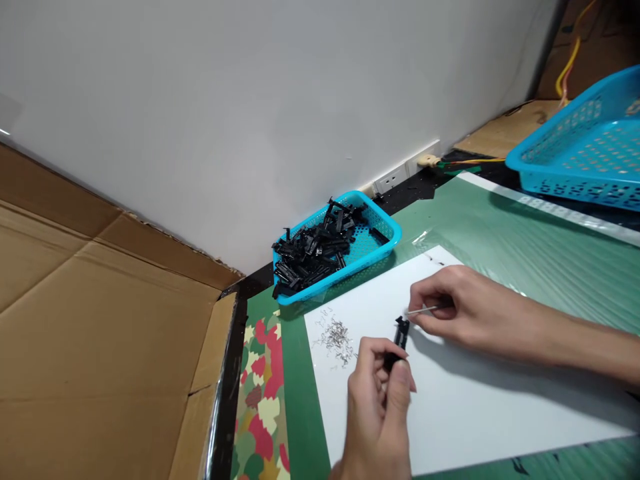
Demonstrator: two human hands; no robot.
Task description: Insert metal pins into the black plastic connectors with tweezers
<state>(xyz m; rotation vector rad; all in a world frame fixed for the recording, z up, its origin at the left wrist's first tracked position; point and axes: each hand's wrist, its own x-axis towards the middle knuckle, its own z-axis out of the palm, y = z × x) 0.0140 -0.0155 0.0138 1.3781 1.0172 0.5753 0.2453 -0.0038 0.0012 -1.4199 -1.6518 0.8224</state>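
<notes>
small basket [387, 233]: I see it heaped with black plastic parts [313, 253].
big basket [590, 143]: cut off at right, contents unclear.
metal bits [337, 337]: tiny, shapes unreadable, on white sheet [465, 400].
left hand [383, 407]: grip clamped on black part [401, 337], upright over sheet.
right hand [463, 310]: grip pinches thin pin [423, 310] beside part's top.

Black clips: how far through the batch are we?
No finished pile shows. In hand: the left hand pinches one black clip while the right hand brings a thin metal tool to it. Left: a heap of black clips in the small blue basket and loose springs on the white sheet.
</notes>
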